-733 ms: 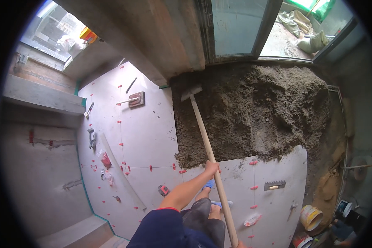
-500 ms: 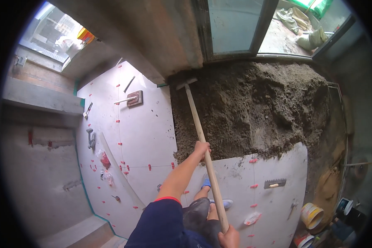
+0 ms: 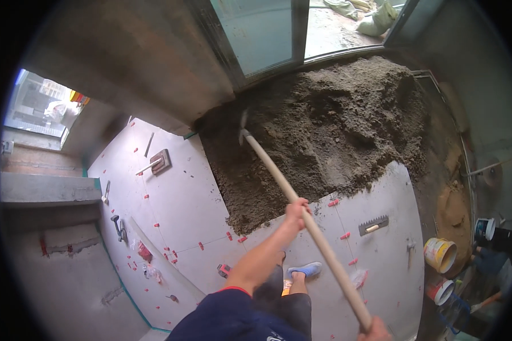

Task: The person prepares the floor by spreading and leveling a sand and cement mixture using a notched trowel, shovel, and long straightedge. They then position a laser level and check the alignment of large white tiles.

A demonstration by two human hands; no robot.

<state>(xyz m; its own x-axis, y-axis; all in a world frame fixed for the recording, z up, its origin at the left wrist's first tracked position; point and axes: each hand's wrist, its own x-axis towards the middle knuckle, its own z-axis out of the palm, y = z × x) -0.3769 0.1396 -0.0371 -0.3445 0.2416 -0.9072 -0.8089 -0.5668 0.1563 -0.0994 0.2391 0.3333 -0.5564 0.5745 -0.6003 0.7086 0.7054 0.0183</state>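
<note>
Setting: a room seen from above, its floor partly laid with large pale grey tiles [image 3: 176, 199], a glazed door [image 3: 261, 31] at the far side.
Left hand [image 3: 297, 209]: fingers wrapped closed around the long pale wooden handle [image 3: 301, 219] about halfway along it, arm stretched forward in a dark blue sleeve [image 3: 227, 318].
Right hand [image 3: 374, 333]: only its top shows at the lower edge, at the near end of the handle; it seems to grip there, but how tightly cannot be told.
Tool: the handle runs diagonally from lower right up to upper left; its small metal head [image 3: 244, 126] rests at the left edge of the mound, its shape hard to make out.
Mound: a wide heap of dark brown sandy mortar [image 3: 330, 125] covers the floor in front of the door, its near edge meeting the laid tiles.
Feet: one foot in a blue slipper [image 3: 305, 269] stands on the tiles, below the left hand.
Tiles: small red spacer clips [image 3: 333, 202] sit along the joints.
Right of the handle: a notched trowel [image 3: 373, 226] lies flat on a tile.
Far right: a yellow bucket [image 3: 440, 254] and a smaller red and white tub [image 3: 441, 291] stand off the tiled area.
Left side: a flat float with a handle [image 3: 159, 162] lies on the tiles, well apart from the person.
</note>
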